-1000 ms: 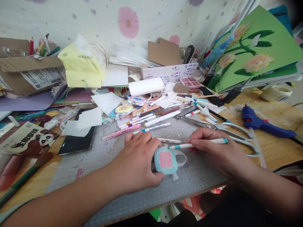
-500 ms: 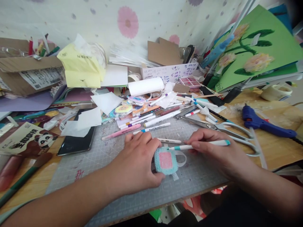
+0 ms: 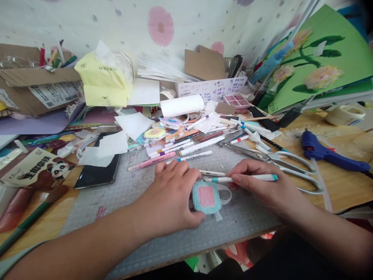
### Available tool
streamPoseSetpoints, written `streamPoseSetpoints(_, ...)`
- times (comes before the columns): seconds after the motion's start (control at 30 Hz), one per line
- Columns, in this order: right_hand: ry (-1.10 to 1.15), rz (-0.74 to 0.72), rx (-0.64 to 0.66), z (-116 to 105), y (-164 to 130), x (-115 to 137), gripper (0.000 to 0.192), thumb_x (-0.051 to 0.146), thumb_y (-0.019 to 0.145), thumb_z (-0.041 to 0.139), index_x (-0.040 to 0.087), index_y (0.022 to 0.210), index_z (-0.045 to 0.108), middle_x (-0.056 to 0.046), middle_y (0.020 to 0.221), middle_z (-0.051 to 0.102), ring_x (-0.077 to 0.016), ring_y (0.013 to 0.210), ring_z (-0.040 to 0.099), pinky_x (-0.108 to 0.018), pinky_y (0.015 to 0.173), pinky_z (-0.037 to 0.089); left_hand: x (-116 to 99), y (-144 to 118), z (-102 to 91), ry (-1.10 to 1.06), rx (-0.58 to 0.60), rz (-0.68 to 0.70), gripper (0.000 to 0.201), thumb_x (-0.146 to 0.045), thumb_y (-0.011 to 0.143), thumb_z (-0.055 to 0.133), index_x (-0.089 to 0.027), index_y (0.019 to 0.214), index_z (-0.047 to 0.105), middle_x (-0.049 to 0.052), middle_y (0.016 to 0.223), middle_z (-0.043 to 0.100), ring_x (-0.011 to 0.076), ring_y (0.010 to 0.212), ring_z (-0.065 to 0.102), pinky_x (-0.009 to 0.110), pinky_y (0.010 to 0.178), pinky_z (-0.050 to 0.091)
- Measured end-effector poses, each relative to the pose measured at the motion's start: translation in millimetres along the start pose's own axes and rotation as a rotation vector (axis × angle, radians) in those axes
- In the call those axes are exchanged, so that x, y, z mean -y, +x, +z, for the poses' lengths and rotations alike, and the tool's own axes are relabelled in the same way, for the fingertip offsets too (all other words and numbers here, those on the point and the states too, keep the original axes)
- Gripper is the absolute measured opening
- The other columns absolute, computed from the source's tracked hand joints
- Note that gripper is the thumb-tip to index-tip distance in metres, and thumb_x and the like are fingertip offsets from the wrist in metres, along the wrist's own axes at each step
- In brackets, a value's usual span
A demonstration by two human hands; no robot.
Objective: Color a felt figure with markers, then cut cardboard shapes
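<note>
fingers of the left hand (image 3: 171, 192) are curling round the left side of a small blue-and-pink piece (image 3: 206, 197), pinching it between index finger above and thumb below. the piece is sitting over the grey cutting mat (image 3: 233, 229), a white loop (image 3: 230, 195) sticking out at its right. the right hand's fingertips are pinching a teal-ended marker (image 3: 223, 179), tip pointing at the piece's upper edge; whether it is touching, i cannot tell. the piece is looking light, soft and grippy, its thick sides seemingly offering the safest hold.
</note>
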State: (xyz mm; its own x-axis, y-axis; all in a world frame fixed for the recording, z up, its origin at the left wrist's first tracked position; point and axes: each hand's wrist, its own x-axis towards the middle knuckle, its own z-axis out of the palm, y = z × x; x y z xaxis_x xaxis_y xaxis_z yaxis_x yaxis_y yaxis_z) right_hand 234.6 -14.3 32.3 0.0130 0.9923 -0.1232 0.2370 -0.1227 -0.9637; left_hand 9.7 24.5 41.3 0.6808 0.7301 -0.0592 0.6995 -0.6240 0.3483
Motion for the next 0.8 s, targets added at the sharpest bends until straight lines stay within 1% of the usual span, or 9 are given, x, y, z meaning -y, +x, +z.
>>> streamPoseSetpoints(0.1, 0.031, -0.017, -0.039, 0.6, -0.2, -0.4, 0.019, 0.035, 0.078, 0.07, 0.021, 0.065, 0.065, 0.002, 0.061, 0.063, -0.0138, 0.06, 0.054, -0.024, 0.056, 0.041, 1.7, 0.5, 1.2, -0.003, 0.012, 0.003, 0.055, -0.047, 0.058, 0.075, -0.024, 0.104, 0.055, 0.005, 0.101, 0.055, 0.0294, 0.1, 0.048, 0.046, 0.087, 0.029)
streamPoseSetpoints(0.2, -0.006, -0.005, 0.006, 0.5, -1.3, 1.1, 0.015, 0.034, 0.076, 0.071, 0.022, 0.068, 0.067, 0.001, 0.062, 0.064, -0.014, 0.059, 0.053, -0.024, 0.054, 0.041, 2.3, 1.2, 1.4, -0.013, 0.019, 0.004, 0.053, -0.046, 0.059, 0.075, -0.025, 0.103, 0.055, 0.004, 0.1, 0.054, 0.0285, 0.098, 0.049, 0.046, 0.085, 0.03)
streamPoseSetpoints(0.3, 0.003, -0.007, -0.009, -0.7, -2.5, 2.1, 0.017, 0.034, 0.077, 0.069, 0.022, 0.066, 0.067, 0.001, 0.061, 0.063, -0.0147, 0.059, 0.054, -0.025, 0.055, 0.041, 1.1, 2.1, -0.2, -0.021, 0.024, -0.001, 0.051, -0.045, 0.06, 0.074, -0.024, 0.103, 0.056, 0.003, 0.099, 0.054, 0.0281, 0.097, 0.05, 0.046, 0.085, 0.03)
streamPoseSetpoints(0.4, 0.016, -0.004, 0.019, -2.6, -2.8, 0.6, 0.015, 0.034, 0.076, 0.071, 0.022, 0.067, 0.068, 0.001, 0.062, 0.064, -0.0153, 0.061, 0.054, -0.026, 0.056, 0.041, -1.5, 2.8, -3.2, -0.018, 0.056, -0.026, 0.048, -0.044, 0.061, 0.073, -0.023, 0.101, 0.056, 0.004, 0.099, 0.054, 0.0287, 0.098, 0.051, 0.046, 0.086, 0.031)
streamPoseSetpoints(0.47, 0.033, 0.005, 0.013, -3.9, -3.0, -1.0, 0.013, 0.032, 0.076, 0.071, 0.022, 0.067, 0.068, 0.001, 0.061, 0.063, -0.0145, 0.06, 0.053, -0.025, 0.057, 0.041, -2.8, 2.9, -4.5, -0.016, 0.074, -0.039, 0.048, -0.043, 0.061, 0.073, -0.023, 0.101, 0.056, 0.005, 0.1, 0.054, 0.0292, 0.099, 0.051, 0.047, 0.086, 0.031)
streamPoseSetpoints(0.57, 0.1, 0.009, -0.009, -5.2, -4.1, -2.2, 0.013, 0.032, 0.076, 0.072, 0.022, 0.067, 0.068, 0.002, 0.061, 0.063, -0.0135, 0.06, 0.053, -0.024, 0.057, 0.04, -3.0, 2.2, -3.6, -0.016, 0.049, -0.025, 0.049, -0.044, 0.06, 0.073, -0.023, 0.101, 0.056, 0.004, 0.099, 0.054, 0.0293, 0.097, 0.051, 0.047, 0.085, 0.031)
streamPoseSetpoints(0.67, 0.062, 0.025, 0.034, -5.4, -4.9, -1.5, 0.013, 0.031, 0.075, 0.072, 0.022, 0.067, 0.068, 0.001, 0.062, 0.064, -0.0141, 0.061, 0.054, -0.025, 0.058, 0.04, -1.5, 1.6, -1.5, -0.015, 0.025, -0.009, 0.048, -0.043, 0.06, 0.073, -0.024, 0.101, 0.056, 0.004, 0.098, 0.055, 0.0288, 0.096, 0.051, 0.047, 0.084, 0.031)
streamPoseSetpoints(0.73, 0.074, 0.024, -0.009, -5.5, -4.8, -1.6, 0.014, 0.028, 0.075, 0.071, 0.021, 0.063, 0.066, 0.002, 0.058, 0.061, -0.0134, 0.059, 0.052, -0.025, 0.057, 0.039, -0.4, 1.9, -0.7, -0.014, 0.028, -0.011, 0.047, -0.043, 0.061, 0.072, -0.024, 0.101, 0.056, 0.004, 0.099, 0.055, 0.0285, 0.096, 0.051, 0.046, 0.084, 0.032)
streamPoseSetpoints(0.8, 0.148, 0.014, -0.07, -5.9, -4.5, -2.6, 0.016, 0.026, 0.074, 0.071, 0.022, 0.06, 0.064, 0.003, 0.055, 0.059, -0.013, 0.056, 0.05, -0.025, 0.056, 0.037, 0.6, 2.5, -0.4, -0.012, 0.037, -0.012, 0.047, -0.043, 0.061, 0.072, -0.024, 0.101, 0.056, 0.004, 0.099, 0.055, 0.0284, 0.096, 0.051, 0.047, 0.085, 0.032)
